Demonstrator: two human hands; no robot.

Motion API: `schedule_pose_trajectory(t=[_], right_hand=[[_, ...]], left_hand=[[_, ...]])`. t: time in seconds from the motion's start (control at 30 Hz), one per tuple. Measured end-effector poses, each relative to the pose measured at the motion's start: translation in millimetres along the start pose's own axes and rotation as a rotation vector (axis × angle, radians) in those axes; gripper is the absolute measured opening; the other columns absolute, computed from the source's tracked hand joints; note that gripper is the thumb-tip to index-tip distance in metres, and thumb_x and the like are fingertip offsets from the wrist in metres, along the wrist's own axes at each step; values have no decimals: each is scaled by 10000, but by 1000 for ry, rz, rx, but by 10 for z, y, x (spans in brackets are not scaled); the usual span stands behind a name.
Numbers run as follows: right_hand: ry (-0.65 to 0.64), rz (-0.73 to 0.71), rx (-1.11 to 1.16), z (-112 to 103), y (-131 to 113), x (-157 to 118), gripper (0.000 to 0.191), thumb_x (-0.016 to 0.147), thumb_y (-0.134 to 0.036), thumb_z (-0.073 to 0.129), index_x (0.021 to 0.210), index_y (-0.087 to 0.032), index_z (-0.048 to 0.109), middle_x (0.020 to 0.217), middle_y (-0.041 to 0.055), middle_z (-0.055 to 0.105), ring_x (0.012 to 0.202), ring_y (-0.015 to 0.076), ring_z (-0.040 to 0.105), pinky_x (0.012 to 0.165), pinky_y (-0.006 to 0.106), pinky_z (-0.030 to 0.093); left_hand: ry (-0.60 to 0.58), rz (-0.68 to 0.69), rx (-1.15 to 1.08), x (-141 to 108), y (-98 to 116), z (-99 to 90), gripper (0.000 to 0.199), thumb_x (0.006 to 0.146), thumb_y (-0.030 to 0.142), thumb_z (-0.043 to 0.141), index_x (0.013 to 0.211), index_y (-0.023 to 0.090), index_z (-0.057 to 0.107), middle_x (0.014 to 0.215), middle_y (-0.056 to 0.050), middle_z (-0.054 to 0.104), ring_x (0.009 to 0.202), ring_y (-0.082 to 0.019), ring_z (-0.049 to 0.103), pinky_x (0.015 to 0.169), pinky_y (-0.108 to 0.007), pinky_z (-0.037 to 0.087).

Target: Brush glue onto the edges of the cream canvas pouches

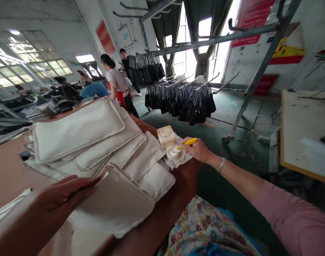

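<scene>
My left hand (62,195) pinches the edge of a cream bag panel (116,204), which is tilted in front of me at the near side of the table. A wide stack of similar stitched-edge panels (79,129) lies fanned out just beyond it. My right hand (200,150) is closed around a yellow-handled tool (190,141). Its tip reaches down to a small round pot (173,153) of whitish paste at the table's right edge. What the tip looks like cannot be made out. An open cream lid (165,133) stands behind the pot.
The brown table (8,154) runs off to the left. Beyond it, a metal rack (189,85) carries several black bags. A person in a light shirt (118,80) stands past the stack. Another pale work table (306,138) stands at the right.
</scene>
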State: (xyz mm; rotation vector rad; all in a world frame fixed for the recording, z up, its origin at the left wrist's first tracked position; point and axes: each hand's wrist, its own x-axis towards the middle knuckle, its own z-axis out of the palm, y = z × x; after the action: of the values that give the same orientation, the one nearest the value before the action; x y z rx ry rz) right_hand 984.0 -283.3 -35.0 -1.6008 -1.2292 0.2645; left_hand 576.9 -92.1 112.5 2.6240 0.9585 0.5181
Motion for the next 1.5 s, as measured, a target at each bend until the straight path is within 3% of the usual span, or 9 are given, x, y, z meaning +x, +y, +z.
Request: schedule_pose_trajectory(t=[0.17,0.3,0.43,0.57,0.77,1.0,1.17,1.3,1.5], right_hand=[[-52,-43,-107,274,167,186,141,846,-317,625,844,-222,730,776,13,717,685,197,635,679,290,464],[-47,-81,-143,260,183,180,159,884,-319,614,906,-226,742,880,36,749,773,224,673,760,316,496],[-113,-172,-151,182,108,0,160,913,-314,610,922,-227,744,966,67,752,880,246,689,852,347,509],[-209,-286,-143,120,60,-235,147,921,-281,613,961,-228,745,956,79,741,865,239,694,832,352,527],[7,-115,-99,161,87,-293,210,947,-372,606,992,-204,725,966,86,739,879,250,696,795,350,528],[241,88,403,262,-645,-272,260,933,-451,656,937,-191,641,585,-26,586,431,124,490,419,236,380],[120,73,635,421,-1228,-220,248,925,-420,676,873,-183,621,490,-61,501,365,86,375,371,211,290],[57,46,532,581,-1321,-131,276,921,-440,665,855,-173,637,515,-40,550,385,92,418,380,212,322],[188,34,494,548,-1350,-145,272,942,-446,627,860,-186,636,506,-50,526,394,102,427,397,220,335]], left_hand=[[-23,29,-51,-160,11,-99,348,872,617,553,1039,384,750,956,71,726,898,-186,627,750,-290,522],[-77,-68,-122,-148,211,244,423,831,618,578,1017,291,773,891,-11,725,726,-190,631,586,-259,497],[0,-108,-167,-38,333,678,360,844,528,591,1000,258,772,907,-28,723,800,-207,657,688,-281,498],[46,-152,-221,47,430,871,357,857,504,581,992,240,779,907,-29,706,810,-195,654,698,-276,468],[41,-206,-337,28,464,942,336,865,466,591,992,222,784,905,-31,697,816,-183,646,718,-268,463],[45,-223,-388,-44,564,988,364,860,475,596,1036,228,797,866,-32,660,781,-171,625,729,-264,475],[50,-214,-385,-47,678,1027,361,849,472,603,1022,227,805,830,-25,625,744,-162,607,690,-257,465],[42,-186,-397,-77,698,1053,327,850,451,612,990,232,809,822,-27,628,760,-167,610,686,-257,453],[34,-162,-418,-136,670,1070,312,870,440,607,1004,240,805,817,-24,615,763,-163,605,707,-261,450]])
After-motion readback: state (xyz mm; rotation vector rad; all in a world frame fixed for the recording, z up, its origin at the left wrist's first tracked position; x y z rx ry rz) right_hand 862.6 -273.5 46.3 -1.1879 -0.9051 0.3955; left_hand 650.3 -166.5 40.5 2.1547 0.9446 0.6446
